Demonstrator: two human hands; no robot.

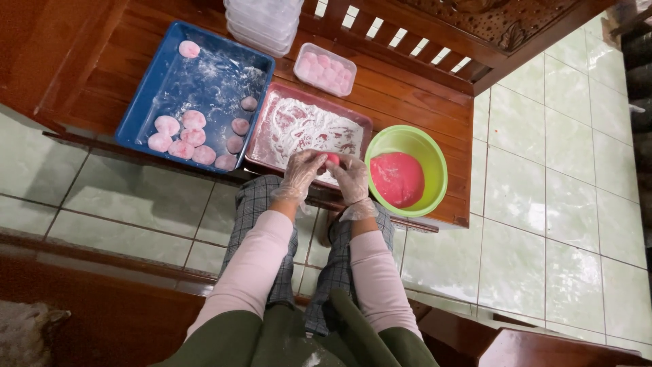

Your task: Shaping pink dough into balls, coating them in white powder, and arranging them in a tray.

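Pink sleeves lead down to two gloved hands: the left hand point(302, 173) and right hand point(351, 178) close together around a small red dough piece point(332, 159), held over the near edge of the floured red tray point(261, 132). Shaping seems under way; next comes a gentle roll in flour. Some ten, perhaps eleven, pink balls point(193, 136) sit in the blue tray point(146, 88) at the bench's left end. One green bowl point(435, 160) of red dough stands at the right corner.

Looks like a home. Carved wooden bench point(421, 102) on green floor tiles point(550, 204). Along the bench's front edge: floured trays and a dough bowl point(435, 153).
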